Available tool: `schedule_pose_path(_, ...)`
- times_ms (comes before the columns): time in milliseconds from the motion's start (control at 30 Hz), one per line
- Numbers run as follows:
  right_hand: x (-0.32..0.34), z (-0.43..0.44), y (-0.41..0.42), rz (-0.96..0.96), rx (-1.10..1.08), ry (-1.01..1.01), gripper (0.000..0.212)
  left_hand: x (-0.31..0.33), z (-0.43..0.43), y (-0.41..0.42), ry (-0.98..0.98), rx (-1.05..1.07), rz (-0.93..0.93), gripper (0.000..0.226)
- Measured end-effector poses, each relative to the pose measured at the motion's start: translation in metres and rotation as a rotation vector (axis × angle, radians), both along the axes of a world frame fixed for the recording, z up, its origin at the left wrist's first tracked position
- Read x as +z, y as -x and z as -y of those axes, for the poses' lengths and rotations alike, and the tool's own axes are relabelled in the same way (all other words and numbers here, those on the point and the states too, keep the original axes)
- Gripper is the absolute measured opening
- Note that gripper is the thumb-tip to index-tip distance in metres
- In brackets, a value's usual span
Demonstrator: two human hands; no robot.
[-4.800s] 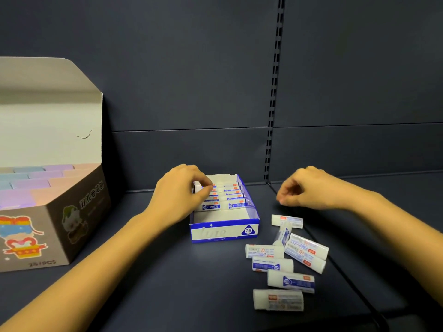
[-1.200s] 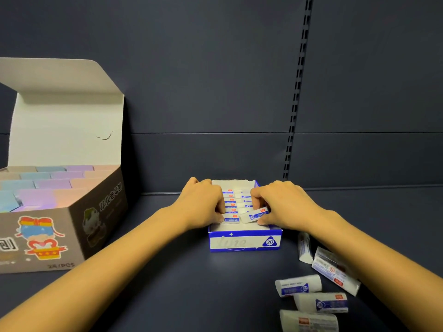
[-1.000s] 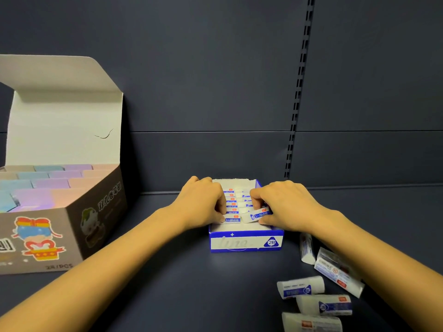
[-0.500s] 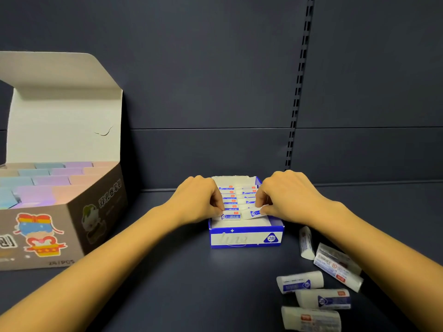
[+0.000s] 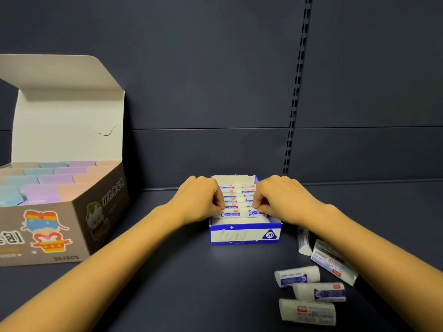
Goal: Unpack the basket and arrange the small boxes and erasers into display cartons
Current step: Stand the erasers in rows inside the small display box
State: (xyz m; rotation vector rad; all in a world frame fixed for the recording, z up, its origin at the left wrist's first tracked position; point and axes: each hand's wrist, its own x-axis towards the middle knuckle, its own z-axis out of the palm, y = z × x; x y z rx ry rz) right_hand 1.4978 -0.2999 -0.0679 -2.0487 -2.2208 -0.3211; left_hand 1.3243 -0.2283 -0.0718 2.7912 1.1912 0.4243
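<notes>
While both curl knuckles-up, left hand (image 5: 202, 200) and right hand (image 5: 282, 198) pinch front erasers (image 5: 231, 214).

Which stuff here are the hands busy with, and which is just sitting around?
In the job:
left hand
right hand
blue carton
erasers in it
loose erasers

Just sitting:
big cartoon box, already full
shelf wall

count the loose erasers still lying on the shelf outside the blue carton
5, all right of the blue carton: one on end by the right forearm, one beside it, three nearer the camera. The forearm may hide more.
</notes>
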Motion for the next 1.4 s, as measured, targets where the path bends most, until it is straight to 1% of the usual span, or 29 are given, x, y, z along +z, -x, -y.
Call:
schedule_pose_path(100,0.006,0.003,-0.005,-0.077,-0.003,0.013,0.018,-0.002,-0.001,0.0,-0.017,-0.006,0.008,0.013)
schedule_pose_path(200,0.021,0.012,-0.017,-0.217,-0.03,-0.071,0.019,-0.005,-0.001,0.004,-0.03,-0.011,0.06,0.016)
schedule_pose_path(267,0.03,0.022,-0.028,-0.322,-0.095,-0.142,0.016,-0.006,0.002,0.009,-0.099,0.002,0.106,0.017)
schedule_pose_path(300,0.034,0.028,-0.034,-0.356,-0.132,-0.142,0.013,-0.005,0.004,0.01,-0.141,0.006,0.127,0.018)
schedule_pose_path(333,0.036,0.034,-0.04,-0.36,-0.166,-0.107,0.014,-0.004,0.006,0.011,-0.177,0.004,0.151,0.018)
schedule_pose_path(467,0.033,0.057,-0.045,-0.253,-0.297,0.208,0.033,0.006,0.024,0.01,-0.248,-0.074,0.279,0.019)
schedule_pose_path(533,0.025,0.062,-0.041,-0.183,-0.357,0.272,0.042,0.01,0.035,0.006,-0.262,-0.14,0.336,0.019)
schedule_pose_path(600,0.016,0.065,-0.037,-0.138,-0.412,0.3,0.05,0.012,0.048,0.002,-0.255,-0.197,0.373,0.024)
schedule_pose_path(667,0.009,0.064,-0.032,-0.141,-0.439,0.293,0.048,0.014,0.06,-0.002,-0.21,-0.246,0.377,0.025)
schedule_pose_path(733,0.003,0.063,-0.028,-0.175,-0.433,0.259,0.045,0.014,0.074,-0.004,-0.147,-0.32,0.332,0.022)
schedule_pose_path(867,0.0,0.06,-0.02,-0.227,-0.408,0.168,0.037,0.011,0.099,-0.008,-0.041,-0.478,0.122,0.021)
schedule_pose_path(967,0.006,0.061,-0.022,-0.269,-0.385,0.104,0.031,0.009,0.111,-0.011,0.001,-0.532,-0.053,0.025)
schedule_pose_path(1067,0.012,0.064,-0.031,-0.322,-0.322,0.043,0.022,0.005,0.116,-0.014,0.037,-0.539,-0.163,0.031)
schedule_pose_path(1167,0.016,0.069,-0.035,-0.365,-0.26,-0.013,0.018,0.002,0.115,-0.02,0.047,-0.546,-0.213,0.036)
schedule_pose_path(1267,0.02,0.074,-0.035,-0.381,-0.171,-0.068,0.018,0.0,0.112,-0.029,0.066,-0.563,-0.218,0.041)
schedule_pose_path(1400,0.018,0.077,-0.036,-0.471,-0.047,-0.144,0.02,-0.004,0.108,-0.037,0.101,-0.617,-0.236,0.047)
